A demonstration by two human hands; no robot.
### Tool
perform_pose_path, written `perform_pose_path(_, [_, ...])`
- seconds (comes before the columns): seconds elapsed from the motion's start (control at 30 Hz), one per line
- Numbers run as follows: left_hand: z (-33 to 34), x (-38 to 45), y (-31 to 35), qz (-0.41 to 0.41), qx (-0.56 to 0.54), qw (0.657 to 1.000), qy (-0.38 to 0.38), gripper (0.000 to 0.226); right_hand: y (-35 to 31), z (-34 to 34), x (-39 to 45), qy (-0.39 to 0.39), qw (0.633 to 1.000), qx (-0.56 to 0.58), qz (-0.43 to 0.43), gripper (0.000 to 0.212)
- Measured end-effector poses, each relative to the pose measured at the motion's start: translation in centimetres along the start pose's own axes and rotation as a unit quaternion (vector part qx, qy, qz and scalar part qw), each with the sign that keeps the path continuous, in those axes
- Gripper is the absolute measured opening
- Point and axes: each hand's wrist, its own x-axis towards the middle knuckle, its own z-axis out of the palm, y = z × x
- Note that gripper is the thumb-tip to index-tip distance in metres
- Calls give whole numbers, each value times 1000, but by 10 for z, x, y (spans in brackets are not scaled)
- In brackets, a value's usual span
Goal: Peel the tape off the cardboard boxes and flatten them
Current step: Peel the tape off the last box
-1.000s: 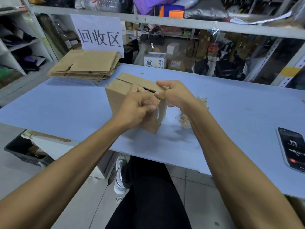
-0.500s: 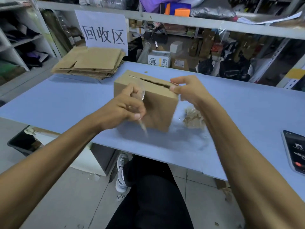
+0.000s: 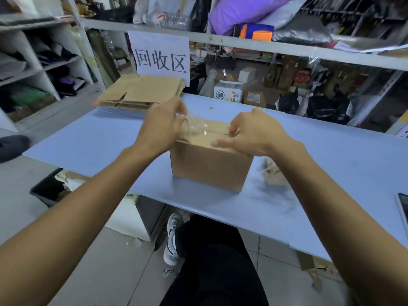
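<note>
Two bare hands work on a small brown cardboard box [image 3: 209,166] standing near the front edge of the pale blue bench [image 3: 88,138]. The left hand [image 3: 162,129] pinches a strip of clear crinkled tape [image 3: 195,129] lifted from the box top, while the right hand [image 3: 254,133] presses down on the closed flaps, gripping nothing. Pulling low and steadily along the seam should keep the strip whole. Farther back lies a stack of flattened brown cardboard [image 3: 141,93]. Behind it, a white paper sign [image 3: 160,56] reads "回收区".
</note>
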Motion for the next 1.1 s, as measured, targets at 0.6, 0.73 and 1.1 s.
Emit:
perform_pose_path(0.6, [-27,9,-41,-87,20,992,-92,25,-11,8,3,-26,999,-36,-29,71])
perform_pose_path(0.73, [-1,2,-16,-120,55,988,-84,43,-24,-6,16,-39,998,36,-33,55])
perform_pose_path(1.1, [-6,6,-27,-138,-113,984,26,32,-29,41,17,90,962,255,-28,18])
